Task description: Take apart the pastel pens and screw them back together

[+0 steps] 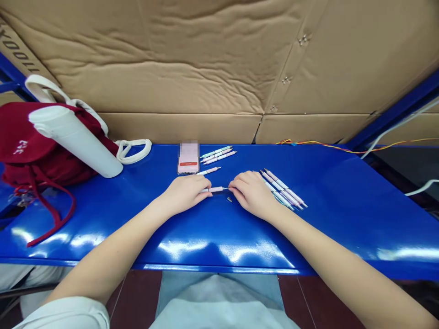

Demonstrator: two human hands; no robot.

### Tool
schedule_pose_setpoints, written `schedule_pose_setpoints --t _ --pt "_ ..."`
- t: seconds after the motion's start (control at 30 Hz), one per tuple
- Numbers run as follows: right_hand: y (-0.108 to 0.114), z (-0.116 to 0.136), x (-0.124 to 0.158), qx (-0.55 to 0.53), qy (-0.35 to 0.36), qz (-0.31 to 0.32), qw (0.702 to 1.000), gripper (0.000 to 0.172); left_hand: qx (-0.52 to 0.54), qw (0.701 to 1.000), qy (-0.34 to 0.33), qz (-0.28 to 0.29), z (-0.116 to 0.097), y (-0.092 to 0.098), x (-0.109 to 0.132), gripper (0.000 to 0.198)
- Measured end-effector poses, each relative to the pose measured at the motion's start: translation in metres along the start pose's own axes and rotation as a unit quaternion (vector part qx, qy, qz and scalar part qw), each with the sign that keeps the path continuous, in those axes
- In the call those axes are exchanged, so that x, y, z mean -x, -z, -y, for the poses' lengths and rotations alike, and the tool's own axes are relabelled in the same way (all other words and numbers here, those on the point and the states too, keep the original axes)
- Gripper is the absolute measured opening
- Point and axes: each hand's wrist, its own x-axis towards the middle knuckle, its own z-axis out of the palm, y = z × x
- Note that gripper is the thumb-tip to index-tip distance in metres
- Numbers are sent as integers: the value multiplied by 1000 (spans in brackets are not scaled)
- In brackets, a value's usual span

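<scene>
Between the fingers of my left hand point(188, 191) is a white and pink pen point(216, 189), lying level with its thin end pointing right. My right hand point(252, 192) pinches that thin end, which looks like the refill tip; the fingertips hide part of it. Just below the gap between the hands, a small metallic piece point(229, 199) lies on the blue table point(206, 228). Another pen point(209, 171) rests beyond my left hand. A row of several pastel pens point(286, 189) sits beside my right hand, partly covered by it.
A phone point(188, 157) with a lit screen lies at the back, beside a small group of pens point(219, 155). On the left are a red bag point(20, 137) and a white bottle point(78, 141) leaning on it. Cardboard point(206, 68) walls the back; wires point(318, 143) run along the right rear edge.
</scene>
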Motion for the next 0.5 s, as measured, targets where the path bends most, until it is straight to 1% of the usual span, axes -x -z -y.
schedule_pose_setpoints --t 0.2,0.27,0.33,0.4,0.43,0.5 --pt "-1 5 -1 -37 1 13 999 24 -2 1000 -22 -4 -2 -1 0 18" --pt "1 5 -1 -67 -19 13 998 21 -1 1000 -20 -6 -2 -1 -1 18" --pt "4 4 0 -88 -49 21 995 28 0 1000 -11 -6 0 -1 -1 19" --pt "5 2 1 -92 -65 48 993 34 4 1000 -7 -7 2 -1 0 21" --pt "5 1 1 -86 -63 65 992 32 6 1000 -6 -8 3 -1 0 23" --pt "3 0 1 -73 -51 97 991 22 6 1000 -5 -10 5 -1 0 25"
